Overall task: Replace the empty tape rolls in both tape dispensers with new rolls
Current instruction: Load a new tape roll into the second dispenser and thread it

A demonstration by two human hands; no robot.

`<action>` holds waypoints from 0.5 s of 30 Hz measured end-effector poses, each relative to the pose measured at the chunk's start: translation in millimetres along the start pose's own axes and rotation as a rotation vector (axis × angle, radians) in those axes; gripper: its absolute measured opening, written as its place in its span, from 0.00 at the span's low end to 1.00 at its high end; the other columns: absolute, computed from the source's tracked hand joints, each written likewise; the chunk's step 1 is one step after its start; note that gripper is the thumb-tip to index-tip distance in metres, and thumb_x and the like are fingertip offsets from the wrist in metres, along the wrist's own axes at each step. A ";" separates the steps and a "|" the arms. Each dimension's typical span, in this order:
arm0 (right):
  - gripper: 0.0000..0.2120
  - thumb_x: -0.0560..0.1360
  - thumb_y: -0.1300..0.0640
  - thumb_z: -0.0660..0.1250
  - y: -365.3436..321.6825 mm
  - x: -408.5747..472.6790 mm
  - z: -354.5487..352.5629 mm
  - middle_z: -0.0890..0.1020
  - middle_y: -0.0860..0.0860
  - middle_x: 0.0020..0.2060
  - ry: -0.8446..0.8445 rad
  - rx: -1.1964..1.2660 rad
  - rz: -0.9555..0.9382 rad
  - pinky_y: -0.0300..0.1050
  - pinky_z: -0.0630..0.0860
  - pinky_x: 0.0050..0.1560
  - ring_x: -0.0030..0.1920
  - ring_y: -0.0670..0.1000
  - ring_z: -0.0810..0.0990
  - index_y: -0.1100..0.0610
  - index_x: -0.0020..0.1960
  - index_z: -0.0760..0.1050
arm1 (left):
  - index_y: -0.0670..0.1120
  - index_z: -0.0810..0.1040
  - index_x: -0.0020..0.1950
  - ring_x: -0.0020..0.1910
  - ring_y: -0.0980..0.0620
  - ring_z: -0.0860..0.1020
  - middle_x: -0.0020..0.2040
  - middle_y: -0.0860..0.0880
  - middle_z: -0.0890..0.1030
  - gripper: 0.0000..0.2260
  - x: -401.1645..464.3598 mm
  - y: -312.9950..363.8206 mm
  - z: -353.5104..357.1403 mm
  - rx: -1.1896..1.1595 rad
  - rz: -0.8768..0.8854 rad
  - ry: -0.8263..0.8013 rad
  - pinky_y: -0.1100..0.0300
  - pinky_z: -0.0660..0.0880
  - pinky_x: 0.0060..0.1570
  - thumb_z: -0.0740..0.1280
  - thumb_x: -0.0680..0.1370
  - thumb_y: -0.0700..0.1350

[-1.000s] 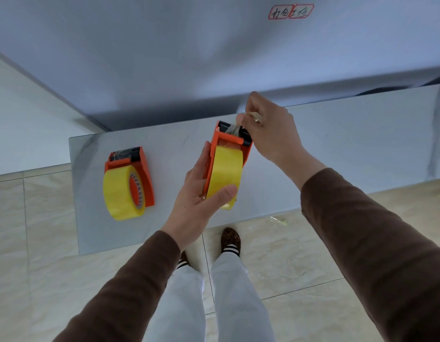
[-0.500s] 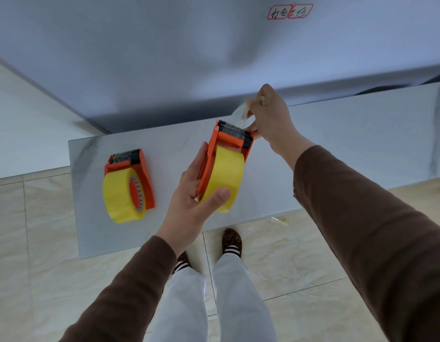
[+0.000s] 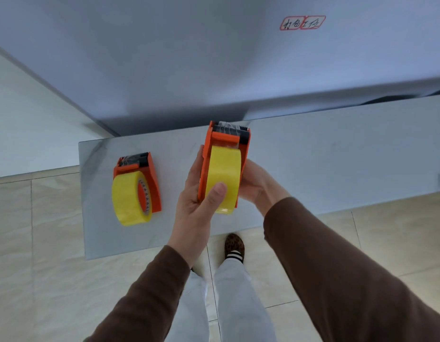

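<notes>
I hold an orange tape dispenser (image 3: 243, 146) with a full yellow tape roll (image 3: 222, 174) above the grey shelf (image 3: 337, 156). My left hand (image 3: 196, 206) grips its left side, thumb pressed on the roll. My right hand (image 3: 257, 185) cups its right side from behind. Clear tape lies over the toothed blade at its top. A second orange dispenser (image 3: 149, 169) lies on the shelf to the left, holding a full yellow roll (image 3: 127, 202).
The narrow shelf ends at a left edge near the second dispenser and runs on to the right. A grey wall panel with a red-bordered label (image 3: 302, 22) rises behind it. Tiled floor (image 3: 41, 267), my legs and a shoe (image 3: 235, 246) lie below.
My right hand let go of the tape end at the blade and came down to the dispenser's right side. The dispenser turned more upright and square to me.
</notes>
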State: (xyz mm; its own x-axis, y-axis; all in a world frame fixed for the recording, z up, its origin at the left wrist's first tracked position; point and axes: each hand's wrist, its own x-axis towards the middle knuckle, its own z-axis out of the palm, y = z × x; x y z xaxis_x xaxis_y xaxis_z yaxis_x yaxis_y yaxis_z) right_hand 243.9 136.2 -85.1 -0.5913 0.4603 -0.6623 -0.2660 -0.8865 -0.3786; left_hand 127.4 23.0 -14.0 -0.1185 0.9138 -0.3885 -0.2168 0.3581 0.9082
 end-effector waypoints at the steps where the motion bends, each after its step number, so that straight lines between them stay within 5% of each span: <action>1: 0.21 0.85 0.52 0.56 8.6 -1.0 1.8 0.88 0.57 0.47 0.009 0.016 -0.009 0.54 0.84 0.50 0.46 0.57 0.87 0.58 0.50 0.85 | 0.47 0.62 0.83 0.68 0.48 0.81 0.71 0.43 0.80 0.51 -0.2 -1.0 0.3 -0.006 -0.001 0.019 0.54 0.80 0.64 0.72 0.68 0.73; 6: 0.12 0.79 0.55 0.62 47.6 -12.6 6.9 0.68 0.66 0.45 -0.008 0.219 -0.065 0.52 0.75 0.55 0.44 0.61 0.69 0.61 0.55 0.78 | 0.48 0.63 0.83 0.69 0.50 0.80 0.72 0.46 0.80 0.42 3.7 -10.1 -1.0 0.022 0.024 0.066 0.54 0.78 0.69 0.69 0.75 0.66; 9: 0.12 0.76 0.58 0.62 60.5 -13.3 5.5 0.62 0.63 0.41 0.059 0.342 -0.084 0.51 0.73 0.58 0.43 0.58 0.68 0.63 0.54 0.78 | 0.50 0.62 0.83 0.69 0.50 0.80 0.72 0.46 0.79 0.39 1.1 -22.7 1.1 0.045 0.008 0.090 0.52 0.78 0.69 0.66 0.75 0.62; 12: 0.13 0.77 0.60 0.58 77.5 -13.2 4.0 0.67 0.67 0.43 0.124 0.441 -0.091 0.54 0.66 0.74 0.46 0.60 0.72 0.65 0.54 0.77 | 0.53 0.61 0.84 0.69 0.48 0.80 0.72 0.46 0.78 0.39 0.3 -36.9 1.5 0.051 -0.029 0.142 0.51 0.78 0.70 0.66 0.75 0.64; 15: 0.25 0.82 0.50 0.54 93.0 -16.3 0.2 0.81 0.66 0.60 0.149 0.479 -0.086 0.55 0.70 0.71 0.60 0.63 0.79 0.67 0.68 0.76 | 0.55 0.62 0.83 0.69 0.53 0.80 0.72 0.49 0.79 0.35 5.1 -50.4 -5.4 0.040 -0.105 0.181 0.57 0.78 0.69 0.65 0.77 0.62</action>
State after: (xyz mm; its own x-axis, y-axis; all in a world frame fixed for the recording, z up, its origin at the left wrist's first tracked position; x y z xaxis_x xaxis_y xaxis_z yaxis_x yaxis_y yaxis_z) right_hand 228.6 46.1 -109.3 -0.4460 0.5030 -0.7403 -0.6487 -0.7516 -0.1199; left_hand 132.4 8.7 -62.6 -0.2698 0.8229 -0.5000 -0.1992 0.4604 0.8651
